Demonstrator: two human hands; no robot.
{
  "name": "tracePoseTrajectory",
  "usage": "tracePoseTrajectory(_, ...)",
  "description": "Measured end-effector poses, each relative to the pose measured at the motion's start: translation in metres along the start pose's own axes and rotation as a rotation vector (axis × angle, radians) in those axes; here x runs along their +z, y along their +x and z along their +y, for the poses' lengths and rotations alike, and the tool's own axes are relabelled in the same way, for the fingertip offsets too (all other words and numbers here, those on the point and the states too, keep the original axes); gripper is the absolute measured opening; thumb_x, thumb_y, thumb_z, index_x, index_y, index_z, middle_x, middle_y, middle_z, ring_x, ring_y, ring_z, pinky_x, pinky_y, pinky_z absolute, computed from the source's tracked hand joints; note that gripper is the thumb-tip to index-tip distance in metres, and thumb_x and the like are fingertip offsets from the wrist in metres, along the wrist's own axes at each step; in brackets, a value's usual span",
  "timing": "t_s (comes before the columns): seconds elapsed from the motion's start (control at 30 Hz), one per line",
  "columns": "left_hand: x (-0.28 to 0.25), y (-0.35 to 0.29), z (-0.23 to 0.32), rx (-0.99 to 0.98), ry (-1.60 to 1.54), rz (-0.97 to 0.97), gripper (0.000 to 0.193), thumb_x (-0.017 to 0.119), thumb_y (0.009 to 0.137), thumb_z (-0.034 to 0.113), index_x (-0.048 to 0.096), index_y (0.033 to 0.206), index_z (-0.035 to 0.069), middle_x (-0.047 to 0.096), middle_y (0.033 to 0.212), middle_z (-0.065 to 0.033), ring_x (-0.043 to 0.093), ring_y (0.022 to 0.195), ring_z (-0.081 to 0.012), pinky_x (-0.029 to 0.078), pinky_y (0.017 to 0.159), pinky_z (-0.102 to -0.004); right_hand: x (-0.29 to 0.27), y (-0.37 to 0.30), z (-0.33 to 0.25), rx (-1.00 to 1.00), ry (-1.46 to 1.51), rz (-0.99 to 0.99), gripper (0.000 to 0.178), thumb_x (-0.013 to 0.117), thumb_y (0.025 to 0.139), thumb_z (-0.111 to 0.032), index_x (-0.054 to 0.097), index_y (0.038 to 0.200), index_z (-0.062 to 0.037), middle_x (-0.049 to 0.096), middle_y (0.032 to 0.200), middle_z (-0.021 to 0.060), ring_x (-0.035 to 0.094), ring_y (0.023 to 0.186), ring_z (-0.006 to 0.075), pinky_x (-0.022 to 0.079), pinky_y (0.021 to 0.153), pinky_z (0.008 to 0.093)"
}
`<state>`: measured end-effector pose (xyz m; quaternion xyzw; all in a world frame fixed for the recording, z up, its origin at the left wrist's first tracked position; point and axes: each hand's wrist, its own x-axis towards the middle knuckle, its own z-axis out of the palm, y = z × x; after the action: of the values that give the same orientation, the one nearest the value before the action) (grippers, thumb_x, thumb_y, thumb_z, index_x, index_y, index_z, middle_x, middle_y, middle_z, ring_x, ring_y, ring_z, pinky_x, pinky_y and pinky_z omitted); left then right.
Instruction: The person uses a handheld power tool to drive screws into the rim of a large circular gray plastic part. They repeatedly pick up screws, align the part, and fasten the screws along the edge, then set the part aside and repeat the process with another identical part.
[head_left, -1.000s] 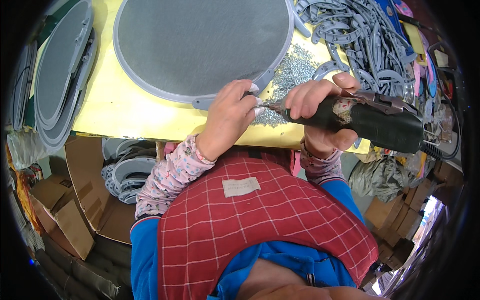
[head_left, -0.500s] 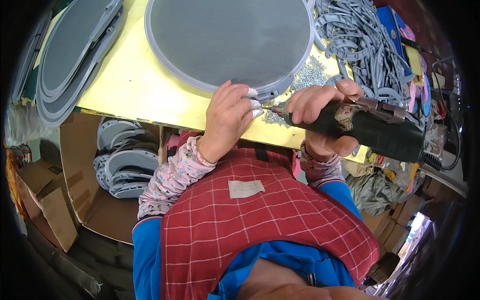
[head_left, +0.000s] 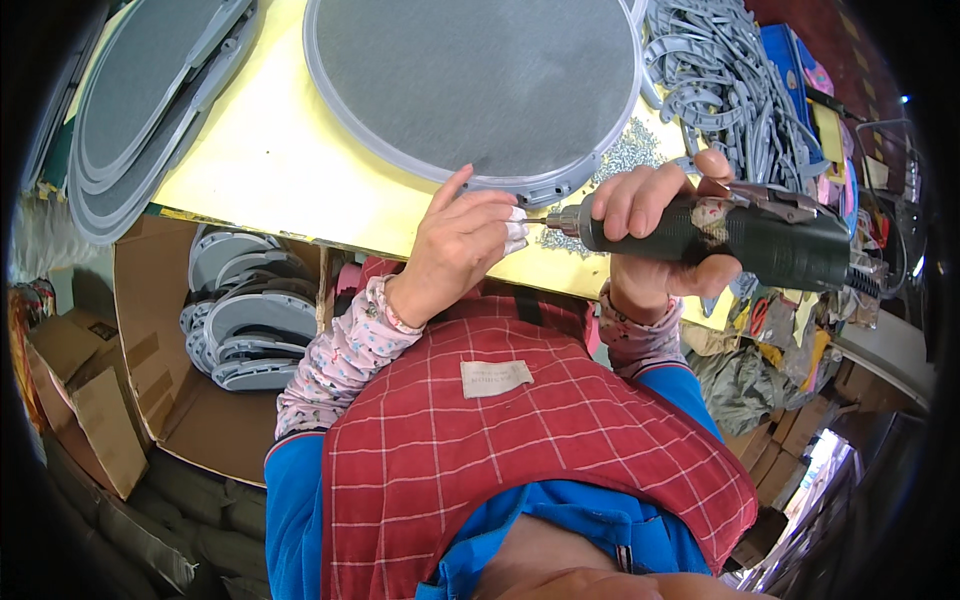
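Note:
My right hand is wrapped round a black electric screwdriver, held nearly level, its bit pointing left. White tape covers some fingertips of my left hand, which are pinched together at the tip of the bit. Whatever they hold there is hidden by the tape and fingers. The left index finger stretches up toward the rim of a large round grey mesh panel. That panel lies flat on the yellow table, its thicker rim section with holes just above both hands. Small silver screws lie scattered beside it.
A heap of curved grey plastic parts fills the right of the table. Finished-looking grey panels are stacked at the left. Below the table edge, a cardboard box holds more grey round pieces. A blue bin stands far right.
The screwdriver has tilted closer to level and its bit still meets my left fingertips. My left index finger has straightened out. The panel sits slightly farther right and up in view.

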<state>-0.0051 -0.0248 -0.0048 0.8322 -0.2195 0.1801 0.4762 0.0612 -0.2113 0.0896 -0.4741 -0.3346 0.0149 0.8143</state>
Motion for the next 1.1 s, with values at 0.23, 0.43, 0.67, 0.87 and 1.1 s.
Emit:
tracePoseTrajectory(0.23,-0.005,0.004,0.005,-0.041,-0.024,-0.01,0.019,0.084,0.074,0.005,0.075,0.091,0.007,0.074,0.107,-0.0037,0.068,0.113,-0.022,0.036,0.115,-0.0536,-0.01,0.0,-0.004,-0.023,0.026,-0.107,0.087,0.065,0.09,-0.065,0.036,0.149,-0.0087,0.064,0.087,0.0102,0.065,0.072,0.0266,0.055,0.071,0.0451)
tracePoseTrajectory(0.43,-0.001,-0.001,0.001,-0.035,-0.032,0.022,0.024,0.086,0.073,0.006,0.076,0.094,0.008,0.074,0.106,-0.0037,0.069,0.111,-0.0213,0.035,0.115,-0.0538,-0.01,0.001,-0.003,-0.042,0.029,-0.12,0.089,0.066,0.089,-0.066,0.035,0.149,-0.0081,0.064,0.087,0.0098,0.065,0.072,0.0262,0.055,0.069,0.0437)
tracePoseTrajectory(0.67,-0.003,0.0,0.001,-0.026,-0.024,0.017,0.022,0.085,0.074,0.006,0.076,0.094,0.008,0.074,0.106,-0.0041,0.07,0.111,-0.0216,0.034,0.116,-0.0543,-0.007,0.001,-0.001,-0.061,0.015,-0.13,0.092,0.069,0.086,-0.067,0.034,0.147,-0.0061,0.063,0.085,0.0097,0.065,0.071,0.0254,0.056,0.068,0.0435)
tracePoseTrajectory(0.87,-0.007,0.001,0.001,-0.023,-0.044,-0.026,0.016,0.081,0.076,0.004,0.073,0.089,0.007,0.073,0.109,-0.0044,0.067,0.116,-0.0217,0.031,0.118,-0.0569,-0.003,0.002,0.005,-0.076,-0.01,-0.168,0.089,0.071,0.086,-0.065,0.036,0.142,-0.0044,0.064,0.084,0.0105,0.066,0.073,0.0252,0.057,0.072,0.0434)
tracePoseTrajectory(1.1,-0.03,0.001,0.001,-0.029,0.141,-0.002,0.016,0.082,0.073,0.007,0.072,0.086,0.006,0.071,0.108,-0.007,0.067,0.117,-0.0246,0.041,0.112,-0.0542,0.01,-0.009,0.004,-0.049,-0.234,-0.145,0.085,0.07,0.089,-0.061,0.035,0.142,-0.0043,0.062,0.082,0.0112,0.064,0.072,0.0268,0.055,0.069,0.045)
